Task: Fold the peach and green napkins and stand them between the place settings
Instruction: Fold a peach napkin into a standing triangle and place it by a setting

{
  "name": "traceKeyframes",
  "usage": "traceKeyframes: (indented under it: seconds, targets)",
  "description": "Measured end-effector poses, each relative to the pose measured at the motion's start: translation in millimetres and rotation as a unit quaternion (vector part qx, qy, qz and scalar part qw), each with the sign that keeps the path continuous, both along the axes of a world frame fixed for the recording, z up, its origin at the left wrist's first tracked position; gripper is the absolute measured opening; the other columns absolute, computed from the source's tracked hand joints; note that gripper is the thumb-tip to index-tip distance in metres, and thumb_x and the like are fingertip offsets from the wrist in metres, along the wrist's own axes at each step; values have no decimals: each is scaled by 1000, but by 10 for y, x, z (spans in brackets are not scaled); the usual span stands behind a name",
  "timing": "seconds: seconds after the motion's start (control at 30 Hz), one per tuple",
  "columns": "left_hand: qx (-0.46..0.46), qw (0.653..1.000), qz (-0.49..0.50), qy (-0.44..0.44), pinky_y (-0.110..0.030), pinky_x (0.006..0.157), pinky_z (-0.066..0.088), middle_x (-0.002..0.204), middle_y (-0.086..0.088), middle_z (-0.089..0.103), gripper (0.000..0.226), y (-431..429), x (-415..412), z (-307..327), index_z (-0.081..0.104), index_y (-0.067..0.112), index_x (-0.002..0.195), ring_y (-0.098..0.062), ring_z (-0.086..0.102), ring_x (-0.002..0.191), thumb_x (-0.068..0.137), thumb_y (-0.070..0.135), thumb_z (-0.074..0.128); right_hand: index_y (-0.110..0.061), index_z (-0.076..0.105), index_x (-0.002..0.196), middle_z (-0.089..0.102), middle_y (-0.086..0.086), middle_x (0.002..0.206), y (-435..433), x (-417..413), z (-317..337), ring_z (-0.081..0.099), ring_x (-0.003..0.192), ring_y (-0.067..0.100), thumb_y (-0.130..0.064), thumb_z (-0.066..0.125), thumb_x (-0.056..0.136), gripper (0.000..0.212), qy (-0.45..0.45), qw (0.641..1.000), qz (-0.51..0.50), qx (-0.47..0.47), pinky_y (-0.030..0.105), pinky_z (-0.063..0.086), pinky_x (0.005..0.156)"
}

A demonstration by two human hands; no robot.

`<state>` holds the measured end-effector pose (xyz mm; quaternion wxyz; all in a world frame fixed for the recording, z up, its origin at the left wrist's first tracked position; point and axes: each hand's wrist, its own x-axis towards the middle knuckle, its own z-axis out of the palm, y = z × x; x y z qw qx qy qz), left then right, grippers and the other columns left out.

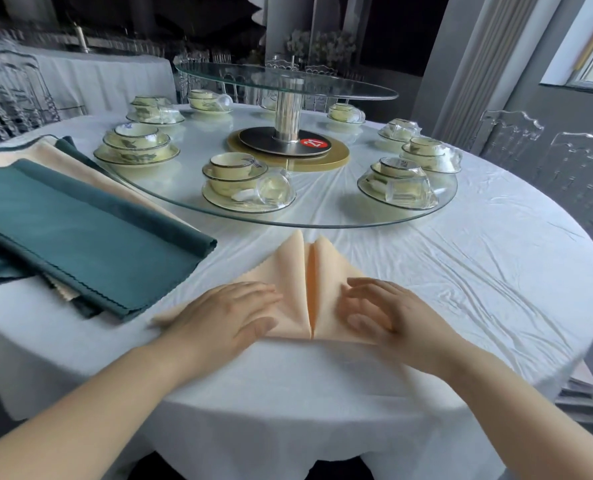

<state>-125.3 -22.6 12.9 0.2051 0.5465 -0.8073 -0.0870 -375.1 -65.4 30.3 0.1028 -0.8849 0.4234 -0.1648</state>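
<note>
A peach napkin (297, 271) lies flat on the white tablecloth near the table's front edge. It is folded into a triangle, with two flaps meeting along a centre seam. My left hand (226, 317) presses flat on its left flap with straight fingers. My right hand (381, 310) rests on its right flap, fingers slightly bent. To the left lies a stack of dark green napkins (80, 233) with peach napkins (91, 168) beneath and behind them.
A glass turntable (322, 220) carries several yellow place settings, such as the bowls and plate (239, 185), with upturned glasses (274, 192). A second glass tier (322, 84) stands on a metal post. Clear chairs (547, 157) stand at the right.
</note>
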Motion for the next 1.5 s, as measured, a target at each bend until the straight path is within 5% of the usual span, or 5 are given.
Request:
traceKeyframes:
  seconds: [0.53, 0.83, 1.03, 1.2, 1.5]
  targets:
    - [22, 994, 100, -27, -8, 95, 12, 144, 23, 24, 63, -24, 84, 24, 33, 35, 137, 1, 21, 133, 83, 66, 27, -32, 52, 126, 39, -12, 142, -78, 417, -158, 34, 132, 8, -64, 13, 71, 75, 32, 999, 25, -30, 15, 20, 99]
    - [230, 956, 181, 1, -18, 60, 36, 77, 16, 51, 19, -25, 533, 282, 49, 34, 75, 2, 47, 68, 78, 43, 66, -36, 50, 127, 31, -15, 146, -68, 431, -123, 30, 133, 6, -66, 9, 67, 78, 51, 998, 18, -29, 13, 17, 94]
    - [295, 924, 147, 193, -20, 50, 34, 51, 8, 58, 37, 3, 672, 408, 62, 18, 63, -5, 48, 48, 38, 46, 70, -33, 60, 116, 49, -10, 136, -63, 431, -140, 51, 120, 11, -58, 24, 79, 58, 59, 995, 12, -76, 19, 27, 92]
    - [240, 832, 113, 488, -16, 47, 49, 56, -5, 65, 50, 45, 534, 399, 58, 2, 69, -8, 61, 49, 28, 30, 70, -38, 38, 135, 28, -23, 145, -91, 436, -155, 24, 135, 5, -69, -1, 67, 84, 99, 994, 25, -30, 12, 9, 100]
    - [97, 831, 55, 546, -19, 62, 53, 57, 7, 65, 10, -185, -16, 720, 69, 21, 52, -3, 60, 57, 44, 25, 71, -27, 45, 130, 32, -12, 145, -116, 247, 24, 35, 131, 7, -58, 20, 71, 71, -38, 999, -14, 22, 17, 18, 105]
